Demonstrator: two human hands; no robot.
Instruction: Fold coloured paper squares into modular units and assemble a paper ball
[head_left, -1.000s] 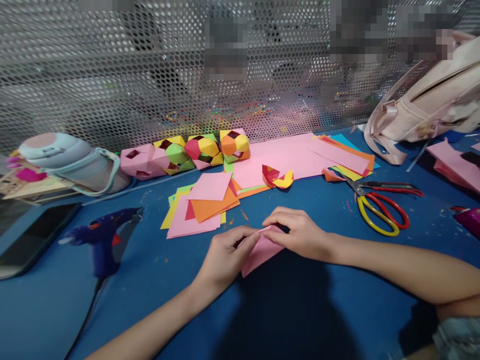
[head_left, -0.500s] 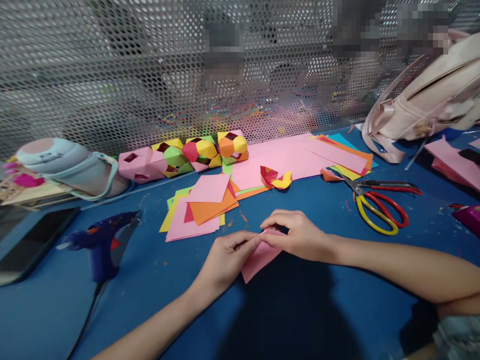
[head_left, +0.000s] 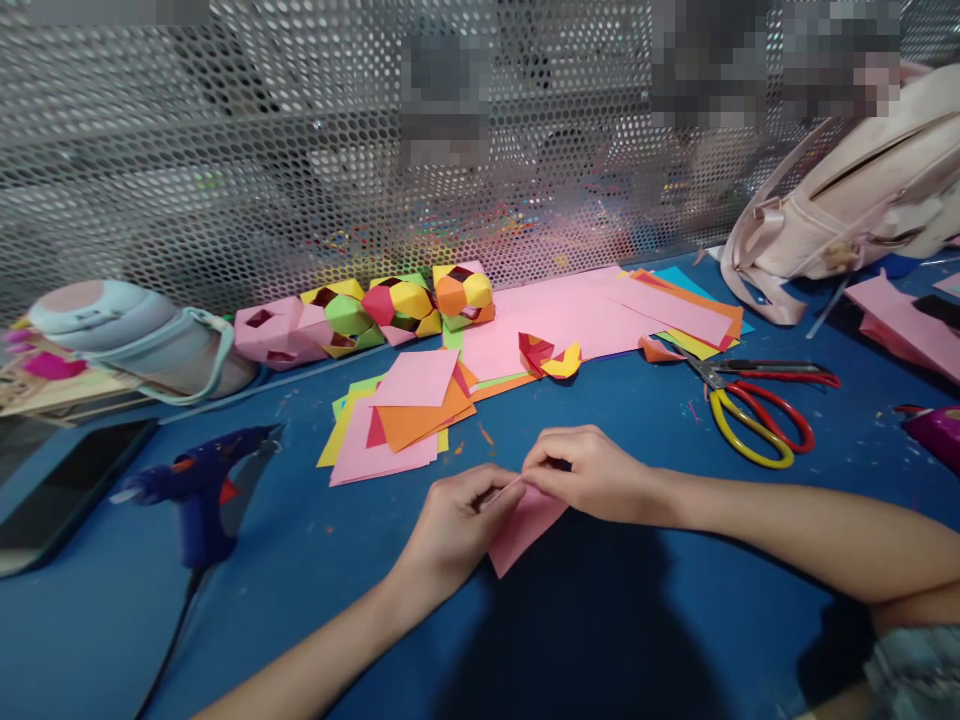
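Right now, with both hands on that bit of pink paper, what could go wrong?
The left hand and right hand pinch the pink paper close together, so a small slip might set the fold crooked. The right forearm lies near the scissors and could nudge them. The left forearm might catch the cord and tug the blue glue gun.

A phone [head_left: 73,492] lies near a bottle [head_left: 161,350], well apart from a backpack [head_left: 847,205].
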